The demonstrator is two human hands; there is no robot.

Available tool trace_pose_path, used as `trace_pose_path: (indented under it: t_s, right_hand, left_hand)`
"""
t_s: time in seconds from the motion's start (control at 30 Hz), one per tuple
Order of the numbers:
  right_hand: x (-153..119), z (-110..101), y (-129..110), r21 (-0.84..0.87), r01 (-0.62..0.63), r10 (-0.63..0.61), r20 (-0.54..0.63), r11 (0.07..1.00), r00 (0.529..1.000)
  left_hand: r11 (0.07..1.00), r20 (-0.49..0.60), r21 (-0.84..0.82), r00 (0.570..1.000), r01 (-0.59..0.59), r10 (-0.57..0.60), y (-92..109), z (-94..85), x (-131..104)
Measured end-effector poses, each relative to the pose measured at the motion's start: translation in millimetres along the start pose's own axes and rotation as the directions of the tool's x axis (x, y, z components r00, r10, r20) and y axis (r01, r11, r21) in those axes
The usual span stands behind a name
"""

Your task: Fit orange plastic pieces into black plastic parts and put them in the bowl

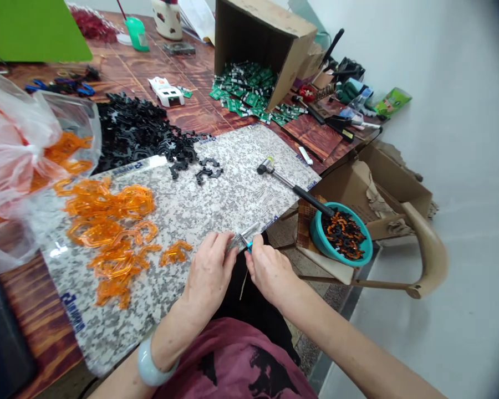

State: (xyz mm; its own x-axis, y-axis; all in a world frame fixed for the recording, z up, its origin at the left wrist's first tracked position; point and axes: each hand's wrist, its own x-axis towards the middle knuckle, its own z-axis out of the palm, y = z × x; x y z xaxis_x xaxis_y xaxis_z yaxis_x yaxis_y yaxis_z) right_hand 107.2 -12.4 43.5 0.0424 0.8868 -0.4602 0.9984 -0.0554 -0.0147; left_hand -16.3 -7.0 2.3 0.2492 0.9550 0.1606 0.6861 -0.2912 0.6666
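Observation:
Close together at the front edge of the speckled board (pixel 241 188), my two hands meet. My left hand (pixel 212 269) is closed, its thumb and fingers pinching a clear, shiny piece (pixel 249 228) whose kind I cannot make out. Wrapped in my right hand (pixel 270 269) is a small blue-handled tool (pixel 248 244), with a thin metal tip touching or crossing the clear piece. Left of my left hand lies a small clump of translucent orange plastic parts (pixel 174 252), beside a larger orange pile (pixel 112 233). Behind them spreads a heap of black plastic parts (pixel 137 133).
A rubber mallet (pixel 291 185) lies across the board's right side, its handle reaching over a teal bowl (pixel 318 235) of black and orange parts on a chair (pixel 430 255). A tipped cardboard box (pixel 270 16) spills green circuit boards (pixel 249 88). Plastic bags (pixel 20 144) stand left.

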Motion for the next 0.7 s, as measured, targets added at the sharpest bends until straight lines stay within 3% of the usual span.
trace_pose_path:
  t_s: [0.2,0.43,0.7]
  right_hand:
    - [1.6,-4.6,-2.5,0.012,0.004,-0.004,-0.023,1.0,1.0]
    - [-7.6,-1.4,8.6,0.11,0.065,-0.058,-0.066,0.992,0.996]
    - [-17.8,14.1,31.0,0.214,0.149,-0.129,-0.101,0.965,0.986]
  left_hand:
    - [0.993,0.037,0.114,0.999,0.015,-0.02,-0.7,-6.0,-10.1]
    - [0.975,-0.04,0.22,0.999,0.026,-0.018,3.1,-2.5,-7.3]
    - [0.979,-0.088,0.206,0.996,-0.009,0.028,3.0,-4.1,-8.1]
